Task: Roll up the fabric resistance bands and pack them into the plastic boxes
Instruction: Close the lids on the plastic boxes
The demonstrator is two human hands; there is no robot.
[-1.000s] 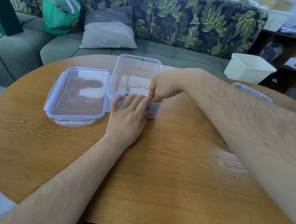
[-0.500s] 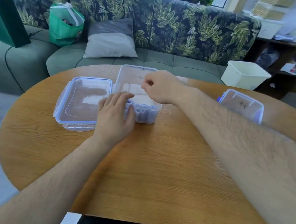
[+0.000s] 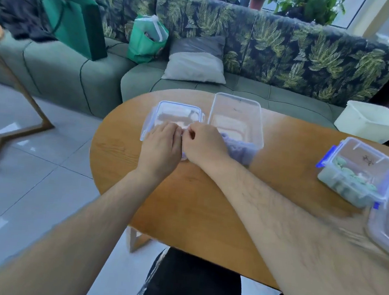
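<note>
Head view: a person's two hands meet over a lid on the wooden table (image 3: 183, 205).
Left hand (image 3: 163, 144): fingers rest on the lid (image 3: 172, 116), touching the right hand.
Right hand (image 3: 203, 145): fingers curled at the lid's edge; too blurred to tell if they pinch it.
Purple bands (image 3: 238, 149): rolled, inside the open box (image 3: 237, 111) just beside the lid.
Green bands (image 3: 350, 174): packed in a closed box (image 3: 375, 162), well apart.
Progress: packing looks nearly done; the open box apparently awaits its lid.
</note>
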